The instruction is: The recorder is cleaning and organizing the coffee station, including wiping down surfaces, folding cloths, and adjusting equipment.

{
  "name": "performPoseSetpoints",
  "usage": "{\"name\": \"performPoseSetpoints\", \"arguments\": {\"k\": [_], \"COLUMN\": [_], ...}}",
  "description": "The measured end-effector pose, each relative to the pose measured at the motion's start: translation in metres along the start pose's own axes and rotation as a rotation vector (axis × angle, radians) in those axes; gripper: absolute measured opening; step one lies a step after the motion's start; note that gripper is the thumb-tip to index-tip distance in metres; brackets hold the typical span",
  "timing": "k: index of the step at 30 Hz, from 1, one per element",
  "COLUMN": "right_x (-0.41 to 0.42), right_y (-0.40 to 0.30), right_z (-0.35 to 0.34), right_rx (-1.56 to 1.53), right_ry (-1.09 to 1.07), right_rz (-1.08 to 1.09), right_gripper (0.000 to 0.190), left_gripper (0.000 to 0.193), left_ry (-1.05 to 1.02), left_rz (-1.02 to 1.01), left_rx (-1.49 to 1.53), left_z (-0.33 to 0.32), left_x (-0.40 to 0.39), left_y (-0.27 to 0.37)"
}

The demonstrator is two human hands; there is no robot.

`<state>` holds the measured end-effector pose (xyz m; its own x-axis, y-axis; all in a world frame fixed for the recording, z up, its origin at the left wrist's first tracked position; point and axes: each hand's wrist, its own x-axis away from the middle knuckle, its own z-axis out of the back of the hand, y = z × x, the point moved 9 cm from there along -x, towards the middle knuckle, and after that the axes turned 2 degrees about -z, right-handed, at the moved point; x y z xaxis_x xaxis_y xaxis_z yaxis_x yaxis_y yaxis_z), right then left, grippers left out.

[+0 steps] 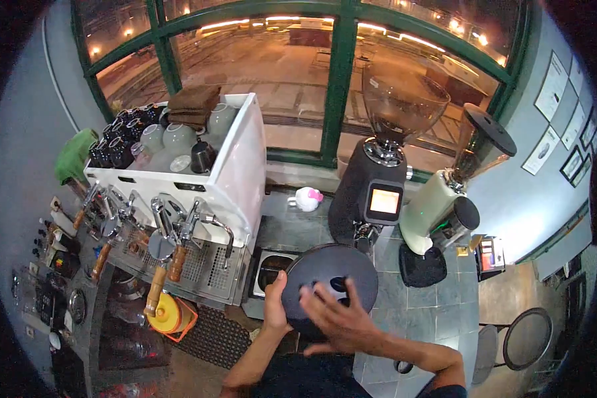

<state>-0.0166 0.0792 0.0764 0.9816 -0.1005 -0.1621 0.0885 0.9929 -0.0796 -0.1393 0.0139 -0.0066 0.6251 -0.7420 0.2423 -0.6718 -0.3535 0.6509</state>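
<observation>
A round dark lid (328,263) with holes in its face is held up in front of my body. My left hand (277,306) grips its left edge, thumb up along the rim. Over the lower part of its face, the fingers of my right hand (341,318) are spread apart and blurred; whether they touch it is hard to tell. Just beyond the lid stands a black coffee grinder (348,184) with a lit screen and a clear hopper (403,104), no lid visible on it.
A white espresso machine (239,164) with cups on top stands left, its wooden portafilter handles (155,291) sticking out. A knock box (273,263) lies beside it. At right is a pale green grinder (418,214). A yellow lidded container (171,316) sits low left; a stool (527,338) stands right.
</observation>
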Motion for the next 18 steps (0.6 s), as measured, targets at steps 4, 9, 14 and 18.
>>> {"name": "performPoseSetpoints", "arguments": {"k": [4, 9, 14, 18], "right_x": [-0.008, -0.019, -0.049, -0.060], "right_y": [-0.001, -0.051, 0.074, 0.059], "right_z": [0.001, 0.002, 0.071, 0.094], "right_rx": [0.091, -0.141, -0.337, -0.713], "right_ry": [0.036, -0.061, 0.554, 0.742], "right_rz": [-0.060, 0.327, -0.355, -0.416], "right_gripper": [0.106, 0.104, 0.052, 0.028], "left_gripper": [0.051, 0.051, 0.057, 0.049], "left_ry": [0.067, 0.129, 0.181, 0.135], "left_rz": [-0.001, -0.054, -0.148, -0.127], "left_rx": [0.038, 0.039, 0.112, 0.262], "left_z": [0.010, 0.034, 0.062, 0.080], "left_x": [0.008, 0.017, 0.047, 0.089], "left_y": [0.004, 0.016, 0.043, 0.063]}}
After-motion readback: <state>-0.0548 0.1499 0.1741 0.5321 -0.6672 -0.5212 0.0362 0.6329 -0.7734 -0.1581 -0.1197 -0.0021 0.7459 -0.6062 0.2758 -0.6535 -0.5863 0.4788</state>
